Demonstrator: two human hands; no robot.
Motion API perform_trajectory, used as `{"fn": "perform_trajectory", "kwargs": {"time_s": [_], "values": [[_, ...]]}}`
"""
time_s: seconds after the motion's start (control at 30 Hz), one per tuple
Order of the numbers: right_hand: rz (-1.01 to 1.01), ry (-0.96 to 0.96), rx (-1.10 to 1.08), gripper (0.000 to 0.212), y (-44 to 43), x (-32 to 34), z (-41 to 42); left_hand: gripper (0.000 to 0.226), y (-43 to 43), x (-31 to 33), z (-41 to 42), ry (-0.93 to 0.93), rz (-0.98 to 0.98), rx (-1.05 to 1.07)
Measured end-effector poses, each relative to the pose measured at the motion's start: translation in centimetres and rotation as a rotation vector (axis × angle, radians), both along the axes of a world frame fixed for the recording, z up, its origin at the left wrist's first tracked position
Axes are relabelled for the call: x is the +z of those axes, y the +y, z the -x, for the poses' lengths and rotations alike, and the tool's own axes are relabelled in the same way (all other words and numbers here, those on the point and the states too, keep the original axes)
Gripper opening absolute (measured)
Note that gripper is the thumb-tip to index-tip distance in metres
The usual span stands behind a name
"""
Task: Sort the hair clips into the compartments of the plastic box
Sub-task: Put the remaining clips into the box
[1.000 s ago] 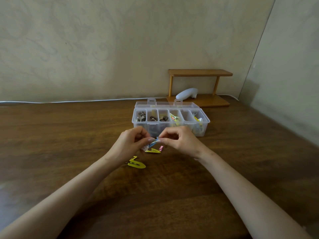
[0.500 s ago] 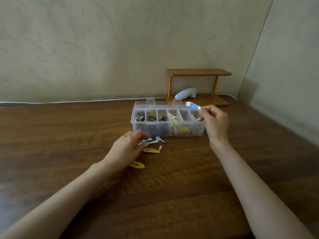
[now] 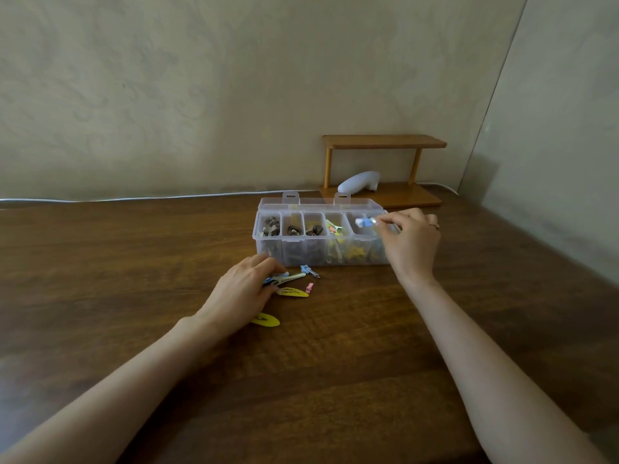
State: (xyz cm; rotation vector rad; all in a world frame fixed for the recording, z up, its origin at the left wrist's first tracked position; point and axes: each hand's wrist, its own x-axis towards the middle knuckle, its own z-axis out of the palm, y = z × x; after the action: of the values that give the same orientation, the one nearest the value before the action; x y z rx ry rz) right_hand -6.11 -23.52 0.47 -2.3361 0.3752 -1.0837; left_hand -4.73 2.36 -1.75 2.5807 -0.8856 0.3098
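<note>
Just one camera on this one, worn on the person's head. It faces forward and tilts down over the worktop (image 3: 134, 296), so both forearms come in from the bottom corners and the left grip (image 3: 241, 293) and right grip (image 3: 413, 244) land about mid-frame. The plastic box (image 3: 321, 254) sits just past them, near centre. It's pretty close-in: colours read fine, like the pale blue clip (image 3: 365, 222) pinched in the right grip, small shapes less so. Wide lens, and the wall (image 3: 201, 95) fills the top half.

A yellow clip (image 3: 293, 292), a pink clip (image 3: 309, 288) and a blue clip (image 3: 307, 270) lie on the grained dark-brown table (image 3: 335, 363).
</note>
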Motion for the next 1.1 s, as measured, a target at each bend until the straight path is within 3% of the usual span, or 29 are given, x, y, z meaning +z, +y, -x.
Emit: {"fn": "perform_trajectory", "kwargs": {"time_s": [0.13,0.5,0.73,0.87,1.1], "values": [[0.101,0.082,0.031,0.026,0.1,-0.5,-0.5,0.023,0.1,-0.1,-0.2,0.003,0.002,0.016],[0.058,-0.203,0.313,0.011,1.7,0.2,0.5,0.012,0.1,0.3,0.1,-0.036,0.113,0.032],[0.047,-0.021,0.686,0.012,3.9,0.0,1.2,0.012,-0.6,1.3,0.9,-0.029,0.449,0.049],[0.073,0.102,0.812,0.013,5.3,-0.4,1.3,0.015,-0.8,1.5,1.2,-0.049,0.505,-0.027],[0.099,0.115,0.821,0.005,5.7,-0.6,1.3,0.017,-1.0,1.2,1.3,-0.041,0.52,-0.088]]}}
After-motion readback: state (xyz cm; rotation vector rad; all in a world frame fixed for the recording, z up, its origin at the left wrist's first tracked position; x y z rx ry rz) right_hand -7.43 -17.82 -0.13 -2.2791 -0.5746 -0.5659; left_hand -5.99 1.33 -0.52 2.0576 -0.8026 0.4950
